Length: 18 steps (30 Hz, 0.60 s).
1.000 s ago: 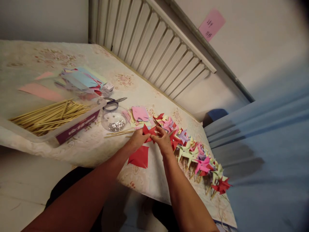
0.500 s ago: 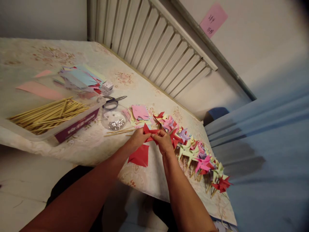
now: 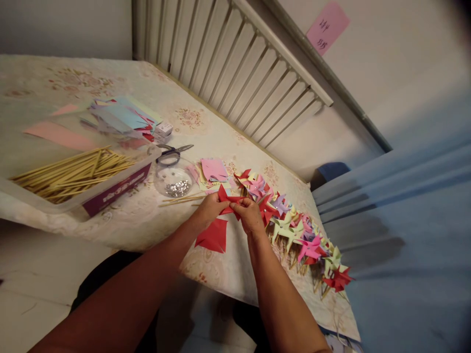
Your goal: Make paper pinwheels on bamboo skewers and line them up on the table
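Note:
Both hands meet over a red paper pinwheel piece (image 3: 225, 197) near the table's front edge. My left hand (image 3: 208, 210) pinches its left side and my right hand (image 3: 248, 214) pinches its right side, folding the flaps inward. A loose red paper flap (image 3: 214, 236) of the same sheet hangs below my left hand. Just right of my hands runs a row of several finished paper pinwheels (image 3: 294, 230) in red, pink, purple and green, laid on sticks.
A clear tray of wooden sticks (image 3: 69, 174) stands at the left, with a round clear dish of silver pins (image 3: 174, 182), scissors (image 3: 172, 153), cut coloured squares (image 3: 213, 170) and a paper stack (image 3: 117, 115) behind. Slatted railing (image 3: 239, 68) borders the flowered table (image 3: 147, 220). Blue fabric (image 3: 405, 235) lies right.
The hands have stayed on the red paper and shifted only slightly; the fingers have worked the flaps a little closer together. The view has drifted slightly.

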Each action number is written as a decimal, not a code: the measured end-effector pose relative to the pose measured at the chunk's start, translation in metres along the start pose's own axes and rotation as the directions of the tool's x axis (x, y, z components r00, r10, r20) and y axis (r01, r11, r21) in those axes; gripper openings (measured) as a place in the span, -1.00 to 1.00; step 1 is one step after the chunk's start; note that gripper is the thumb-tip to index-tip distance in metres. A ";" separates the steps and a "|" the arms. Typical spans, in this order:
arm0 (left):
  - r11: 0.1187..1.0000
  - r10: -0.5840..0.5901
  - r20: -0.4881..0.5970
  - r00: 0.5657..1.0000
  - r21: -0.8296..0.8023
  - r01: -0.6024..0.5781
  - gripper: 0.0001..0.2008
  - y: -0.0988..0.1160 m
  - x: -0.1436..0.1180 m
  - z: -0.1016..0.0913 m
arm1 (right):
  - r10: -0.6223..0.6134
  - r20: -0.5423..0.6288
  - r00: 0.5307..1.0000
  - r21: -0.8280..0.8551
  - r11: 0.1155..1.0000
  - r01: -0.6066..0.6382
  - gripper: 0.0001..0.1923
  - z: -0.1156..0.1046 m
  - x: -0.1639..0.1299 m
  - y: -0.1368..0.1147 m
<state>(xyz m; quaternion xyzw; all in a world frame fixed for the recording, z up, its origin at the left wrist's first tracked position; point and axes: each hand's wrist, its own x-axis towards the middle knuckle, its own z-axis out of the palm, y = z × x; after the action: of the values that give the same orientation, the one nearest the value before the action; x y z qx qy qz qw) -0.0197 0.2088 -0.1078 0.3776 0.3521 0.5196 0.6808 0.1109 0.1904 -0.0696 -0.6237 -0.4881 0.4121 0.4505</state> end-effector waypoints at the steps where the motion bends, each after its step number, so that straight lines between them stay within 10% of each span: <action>1: 1.000 -0.003 0.007 1.000 -0.013 0.003 -0.73 0.000 0.000 0.000 | 0.000 0.006 1.000 0.003 1.000 0.000 -0.69 0.000 0.000 0.000; 18: 0.979 -0.058 0.162 0.985 -0.186 0.088 -0.61 0.007 -0.004 0.001 | -0.008 0.018 1.000 0.002 1.000 0.008 -0.78 -0.004 -0.003 0.000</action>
<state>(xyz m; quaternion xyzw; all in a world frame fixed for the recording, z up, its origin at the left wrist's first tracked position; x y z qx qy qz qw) -0.0225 0.2062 -0.1012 0.3360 0.2596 0.4950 0.7581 0.1137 0.1867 -0.0680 -0.6176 -0.4941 0.4163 0.4485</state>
